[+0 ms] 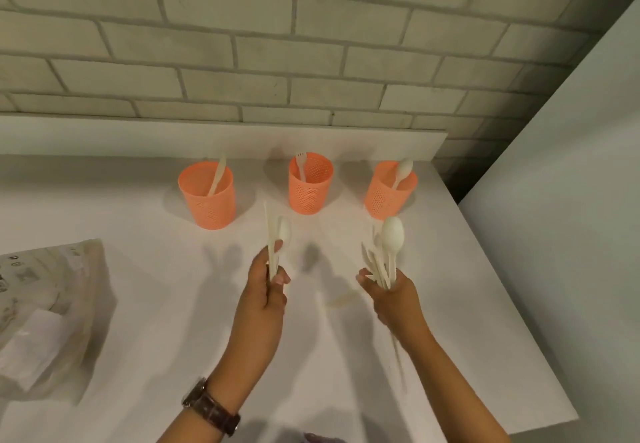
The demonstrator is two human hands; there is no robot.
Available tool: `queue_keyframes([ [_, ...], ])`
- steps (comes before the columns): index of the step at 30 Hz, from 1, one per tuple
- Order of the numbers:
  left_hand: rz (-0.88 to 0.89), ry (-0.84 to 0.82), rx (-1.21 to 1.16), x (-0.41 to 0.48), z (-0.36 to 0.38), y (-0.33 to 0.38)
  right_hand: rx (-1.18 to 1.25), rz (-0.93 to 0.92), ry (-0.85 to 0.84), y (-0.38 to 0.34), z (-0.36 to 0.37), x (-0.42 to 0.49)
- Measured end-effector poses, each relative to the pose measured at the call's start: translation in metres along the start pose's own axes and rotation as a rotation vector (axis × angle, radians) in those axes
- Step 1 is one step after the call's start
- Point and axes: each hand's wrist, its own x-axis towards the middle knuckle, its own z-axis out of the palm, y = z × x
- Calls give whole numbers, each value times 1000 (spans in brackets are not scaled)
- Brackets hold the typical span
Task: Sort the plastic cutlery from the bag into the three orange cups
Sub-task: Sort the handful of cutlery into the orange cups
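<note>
Holding a few white pieces (276, 241) up in the middle of the frame, the left hand (268, 290) has its fingers curled round them. Just to its right, the right hand (391, 299) grips a bigger bunch (386, 252).

Above them on the white table (467, 304) stand three orange cups. The left cup (207, 203) has a knife (218, 176), the middle cup (310, 189) has a fork (300, 165), and the right cup (386, 196) has a spoon (403, 169).

The bag (52, 304) lies at the lower left.

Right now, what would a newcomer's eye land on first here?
Three orange cups stand in a row near the wall, holding a knife, a fork and a spoon left to right. In front, the left hand and right hand each grip a bundle of pale cutlery. A crumpled bag lies far left.
</note>
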Motion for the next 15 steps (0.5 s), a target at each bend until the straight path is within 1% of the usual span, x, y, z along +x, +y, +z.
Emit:
queue_keyframes([
  [2, -51, 23, -23, 2, 0, -1, -333, -58, -25, 13, -14, 12],
  [4, -97, 31, -31, 3, 0, -3, -567, -101, -70, 20, -24, 25],
  [6, -125, 25, -28, 4, 0, -4, -684, -128, -136, 24, -27, 39],
  [10, -150, 42, -39, 2, 1, -10, -881, -244, -370, 28, -22, 57],
  [13, -158, 58, -69, 0, -1, -10, -1059, -395, -405, 28, -18, 63],
  [15, -173, 70, -111, 0, -4, -9, -1131, -416, -432, 29, -16, 65],
])
